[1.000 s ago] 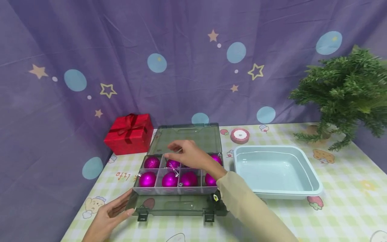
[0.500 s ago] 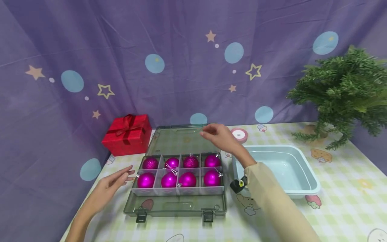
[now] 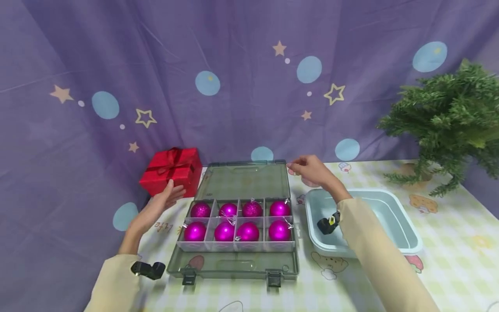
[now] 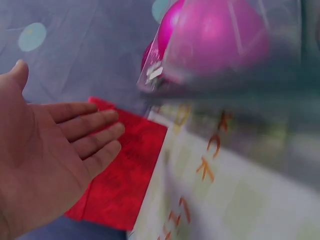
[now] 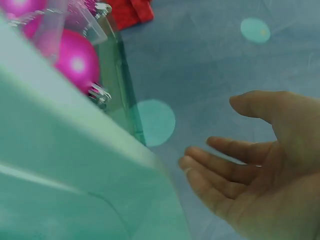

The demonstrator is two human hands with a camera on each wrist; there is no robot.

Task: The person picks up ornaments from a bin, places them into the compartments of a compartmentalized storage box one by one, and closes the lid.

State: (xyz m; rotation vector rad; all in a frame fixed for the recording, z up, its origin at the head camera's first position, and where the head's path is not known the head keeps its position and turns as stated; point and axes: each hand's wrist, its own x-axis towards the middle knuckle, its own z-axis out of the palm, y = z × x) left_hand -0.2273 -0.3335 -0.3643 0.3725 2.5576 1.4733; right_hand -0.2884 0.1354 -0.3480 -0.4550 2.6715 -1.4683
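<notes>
A dark clear plastic box [image 3: 234, 263] lies with its lid [image 3: 245, 180] folded back on the table. Its white divided tray holds several magenta Christmas baubles [image 3: 224, 232], some glittery, most smooth and shiny. My left hand [image 3: 159, 207] holds nothing; it hovers left of the box, overlapping a red gift box [image 3: 150, 188] in the head view. In the left wrist view its fingers [image 4: 95, 135] are straight and spread. My right hand [image 3: 315, 170] is at the lid's far right corner, above the blue basin's back rim, with its fingers loosely bent and nothing between them.
A light blue plastic basin [image 3: 413, 247] sits right of the box. Behind it a ribbon spool [image 3: 309, 183] is mostly covered by my right hand. An artificial Christmas tree [image 3: 448, 125] stands at the far right. A purple curtain [image 3: 241, 112] hangs along the table's back edge.
My right hand has moved from over the baubles to the right and back, past the lid's corner. My left hand has left the box's front left corner and risen toward the gift box.
</notes>
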